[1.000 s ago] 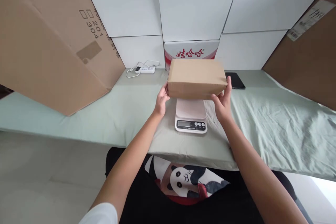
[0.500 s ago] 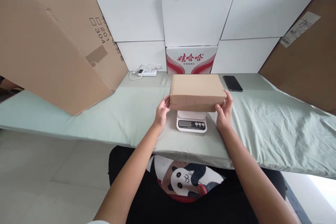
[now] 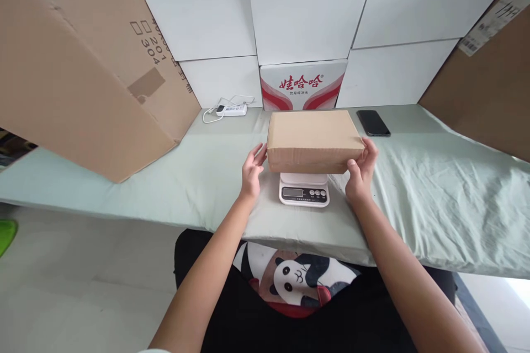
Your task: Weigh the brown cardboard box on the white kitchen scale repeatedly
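A closed brown cardboard box (image 3: 314, 159) lies flat on top of a small white kitchen scale (image 3: 304, 194), covering most of its platform. The scale's dark display and its buttons show in front; I cannot read any figure. My left hand (image 3: 252, 174) is beside the box's left end, fingers spread, the tips at or just off its edge. At the right front corner, my right hand (image 3: 362, 171) has its thumb against the front face and its fingers along the right end.
A black phone (image 3: 373, 123) lies behind my right hand. A white power strip with cable (image 3: 232, 110) is at the back left. White boxes (image 3: 310, 16) and a red-printed carton (image 3: 304, 85) wall the back; large cardboard sheets (image 3: 91, 77) flank the green cloth (image 3: 215, 176).
The view has shifted slightly. My left hand's fingers have spread and eased away from the box's left end. The right hand stays at its corner, and the box still sits on the scale.
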Demonstrator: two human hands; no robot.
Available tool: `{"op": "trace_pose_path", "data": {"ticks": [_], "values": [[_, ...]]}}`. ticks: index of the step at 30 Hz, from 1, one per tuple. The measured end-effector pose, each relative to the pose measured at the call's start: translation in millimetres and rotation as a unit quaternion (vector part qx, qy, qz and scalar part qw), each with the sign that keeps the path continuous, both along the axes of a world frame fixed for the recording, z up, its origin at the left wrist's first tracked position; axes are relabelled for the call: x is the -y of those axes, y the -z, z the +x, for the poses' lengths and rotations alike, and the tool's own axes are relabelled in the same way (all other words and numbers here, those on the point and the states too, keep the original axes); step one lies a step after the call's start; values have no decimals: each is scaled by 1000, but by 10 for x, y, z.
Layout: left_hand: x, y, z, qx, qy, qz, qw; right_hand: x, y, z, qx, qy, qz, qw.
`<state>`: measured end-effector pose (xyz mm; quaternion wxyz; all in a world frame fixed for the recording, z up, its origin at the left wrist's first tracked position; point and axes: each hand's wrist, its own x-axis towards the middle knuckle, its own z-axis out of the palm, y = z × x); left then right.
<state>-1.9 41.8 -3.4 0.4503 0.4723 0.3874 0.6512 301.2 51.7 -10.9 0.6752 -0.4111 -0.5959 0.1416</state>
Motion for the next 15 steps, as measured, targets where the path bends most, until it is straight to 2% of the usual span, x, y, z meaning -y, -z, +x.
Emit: {"op": "trace_pose_path", "data": {"ticks": [7,15], "values": [[14,-25,-1,-18,8,-11,1000,23,-19,4,7,-7,11,1000],[22,-49,9,4,7,-23,1000,59,-46,-26,13,5,33,999]]}}
